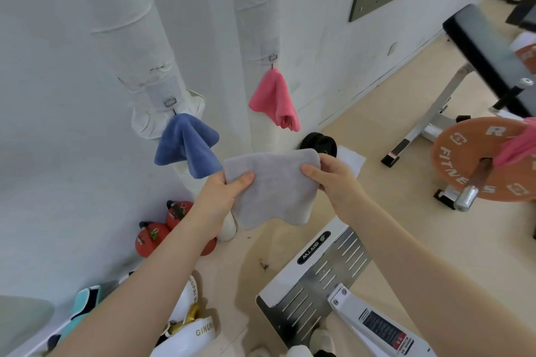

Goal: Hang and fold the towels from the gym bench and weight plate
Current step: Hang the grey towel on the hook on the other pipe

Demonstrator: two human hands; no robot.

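A grey towel (pixel 275 185), folded over, hangs between my hands at the centre of the view. My left hand (pixel 226 191) pinches its left edge and my right hand (pixel 333 174) pinches its right edge. A blue towel (pixel 185 145) hangs from a hook on the left wrapped pipe. On the right pipe's hook hangs a pink towel (pixel 275 98). Another pink towel (pixel 519 145) drapes over the orange weight plate (pixel 464 159) at the right edge. The black gym bench (pixel 478 43) stands at the upper right.
Red kettlebells (pixel 153 238) sit on the floor by the wall, below my left arm. A black weight plate (pixel 319 143) lies behind the grey towel. A white machine base (pixel 316 275) fills the lower middle. Bags and shoes (pixel 191 322) lie at the lower left.
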